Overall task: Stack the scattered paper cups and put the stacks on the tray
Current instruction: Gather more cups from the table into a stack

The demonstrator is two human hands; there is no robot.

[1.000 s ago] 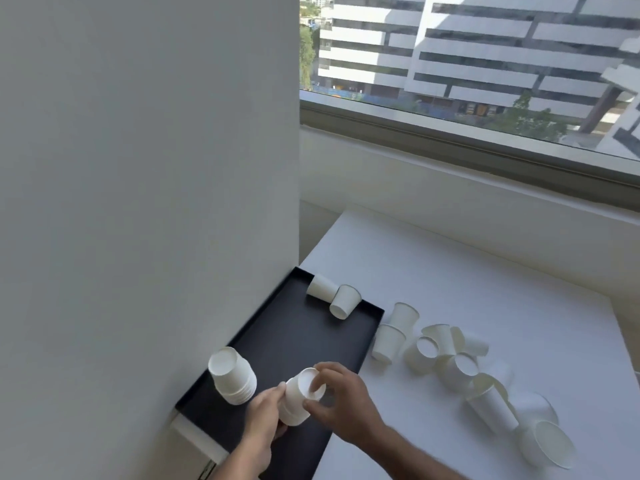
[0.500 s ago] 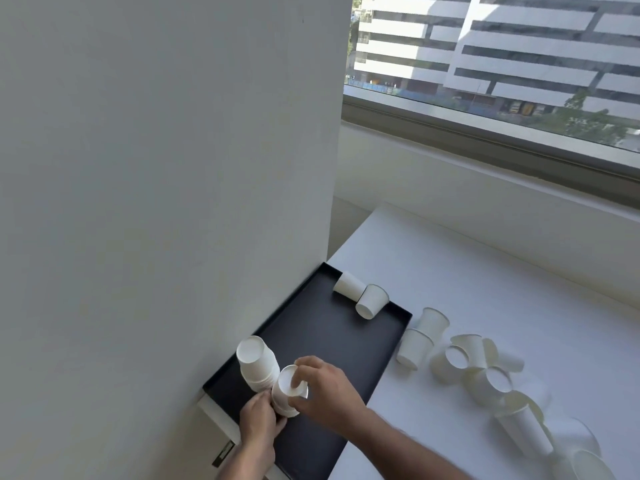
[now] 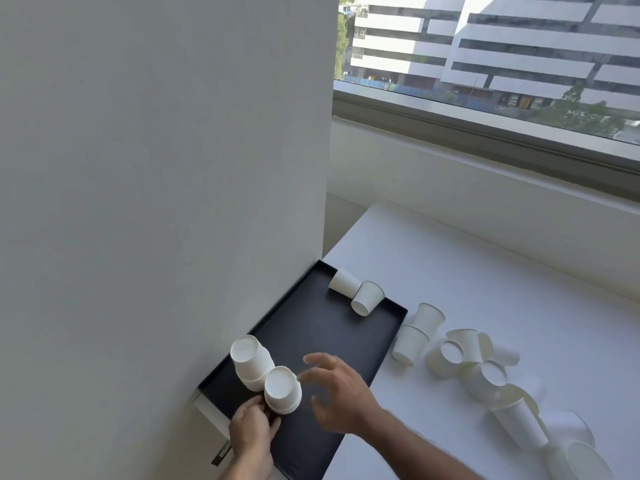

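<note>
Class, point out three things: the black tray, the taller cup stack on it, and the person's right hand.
black tray (image 3: 322, 337), head view, bare floor.
taller cup stack (image 3: 250, 362), head view, side wall.
right hand (image 3: 337, 393), head view, back of hand.

— Any writing on the white paper cups (image 3: 408, 342) or the flat black tray (image 3: 311, 327)?
— None readable. Signs on the distant building (image 3: 485, 46) are perhaps lettered, but too blurred.

We note a black rectangular tray (image 3: 322, 344) at the desk's left edge. Two short stacks of white paper cups (image 3: 250, 362) (image 3: 283, 393) stand inverted, touching, at its near left corner; two loose cups (image 3: 356, 292) lie tipped at its far end. Further loose cups (image 3: 467, 358) lie jumbled on the desk right of the tray.
</note>
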